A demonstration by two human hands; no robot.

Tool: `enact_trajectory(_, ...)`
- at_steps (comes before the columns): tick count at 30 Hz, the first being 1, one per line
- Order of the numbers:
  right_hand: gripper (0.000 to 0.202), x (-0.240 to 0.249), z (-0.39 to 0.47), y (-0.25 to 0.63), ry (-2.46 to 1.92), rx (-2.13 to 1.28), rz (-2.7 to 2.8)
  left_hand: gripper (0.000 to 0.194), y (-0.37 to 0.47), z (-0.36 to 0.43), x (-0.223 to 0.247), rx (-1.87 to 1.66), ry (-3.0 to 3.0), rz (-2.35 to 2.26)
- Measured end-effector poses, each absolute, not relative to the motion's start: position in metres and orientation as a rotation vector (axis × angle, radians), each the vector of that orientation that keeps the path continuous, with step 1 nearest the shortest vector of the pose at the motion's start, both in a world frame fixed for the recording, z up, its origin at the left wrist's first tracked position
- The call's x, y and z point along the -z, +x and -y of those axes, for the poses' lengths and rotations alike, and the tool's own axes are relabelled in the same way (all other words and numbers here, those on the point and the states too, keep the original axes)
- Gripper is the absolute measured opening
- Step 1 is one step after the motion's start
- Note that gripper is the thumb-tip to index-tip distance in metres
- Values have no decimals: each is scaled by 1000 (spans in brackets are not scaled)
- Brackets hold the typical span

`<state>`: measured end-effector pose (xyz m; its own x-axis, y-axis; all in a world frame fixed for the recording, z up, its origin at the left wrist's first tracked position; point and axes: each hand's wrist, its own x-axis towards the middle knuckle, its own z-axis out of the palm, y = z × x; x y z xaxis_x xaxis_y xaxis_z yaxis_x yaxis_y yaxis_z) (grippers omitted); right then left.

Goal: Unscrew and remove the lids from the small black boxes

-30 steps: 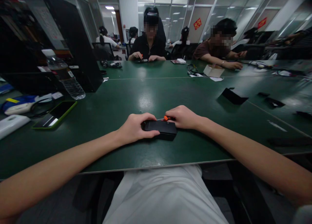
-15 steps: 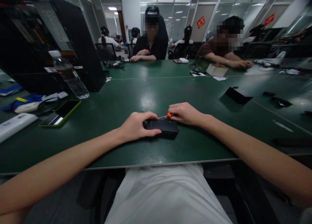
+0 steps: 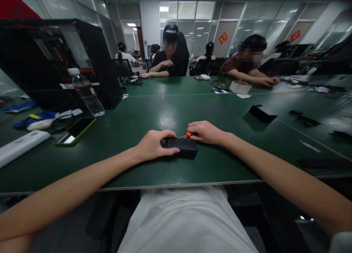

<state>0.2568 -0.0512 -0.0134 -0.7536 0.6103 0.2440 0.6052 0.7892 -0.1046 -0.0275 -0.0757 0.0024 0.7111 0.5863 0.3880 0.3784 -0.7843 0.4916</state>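
- Box (image 3: 187, 146): on table (image 3: 165, 176), long axis roughly left-right.
- Left hand (image 3: 151, 145): clamped on box's left end, thumb near side, fingers far side.
- Driver (image 3: 188, 134): at box's far edge, shaft pointing left; tip contact unclear.
- Right hand (image 3: 205, 131): closed round driver handle.

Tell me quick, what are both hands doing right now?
Left hand: closed around one end of the black box, thumb and fingers on opposite sides.
Right hand: closed on the orange-handled tool.
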Motion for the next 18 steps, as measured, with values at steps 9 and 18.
enact_trajectory(9,22,12,54,256,-941,-56,2720,41,-28,76,-3,-752,2554,-750)
enact_trajectory(18,23,11,55,255,-942,-107,2700,41,-27,77,-4,-762,2539,-752)
